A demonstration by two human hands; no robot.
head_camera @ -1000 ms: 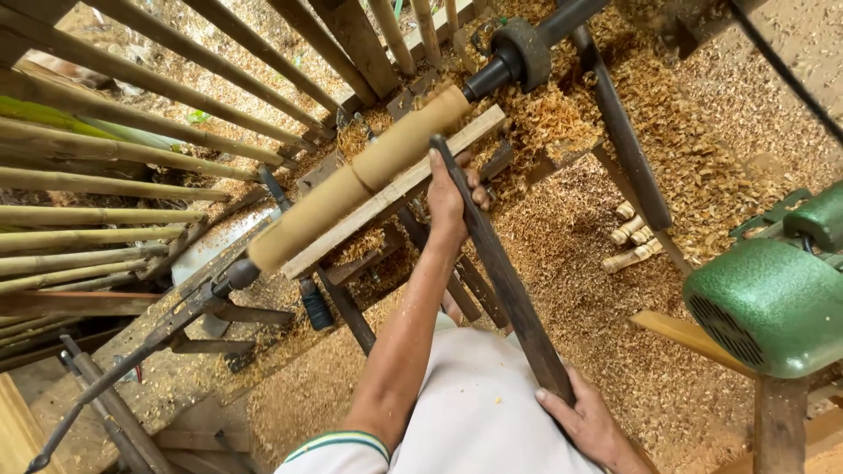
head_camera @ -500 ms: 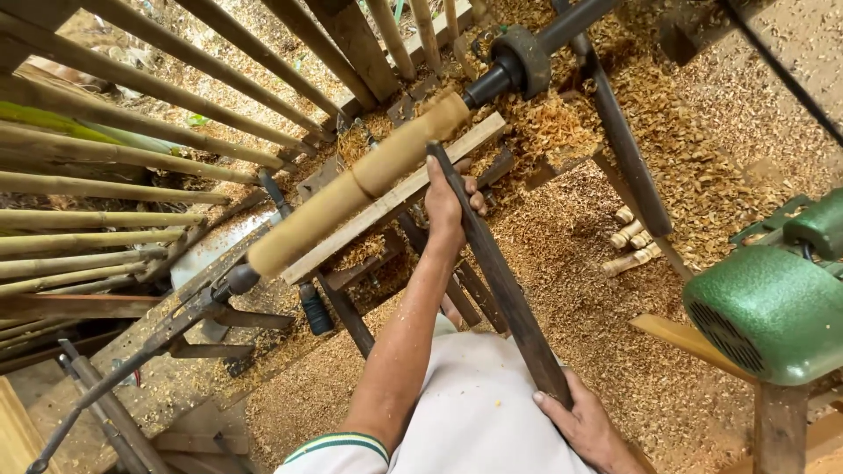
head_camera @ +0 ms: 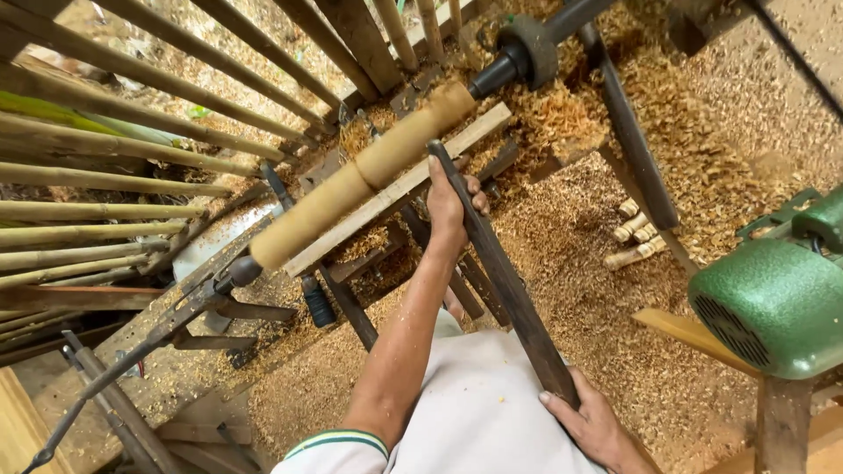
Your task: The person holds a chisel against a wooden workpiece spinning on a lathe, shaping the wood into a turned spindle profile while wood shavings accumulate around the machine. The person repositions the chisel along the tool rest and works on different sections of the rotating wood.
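While no bin or tray shows, loose wood shavings heap over the ground and under the lathe bed, thickest toward the upper right. Setting: an open workshop, slatted wooden poles running along the left side, a green electric motor on a wooden stand at the right edge. A few short turned pegs lie in the shavings between motor and lathe.

A pale wooden cylinder sits mounted on the lathe, running diagonally from the tailstock point at lower left to the dark drive spindle at upper right. A shallow groove rings it past midway. A light wooden tool rest runs just beside and below it.

Left hand: fingers curled over the front of a long dark turning chisel, pressing it down at the tool rest; the chisel's tip meets the cylinder near the groove. Right hand: closed around the chisel's rear end, thumb on top, near the white-shirted torso at the bottom edge.
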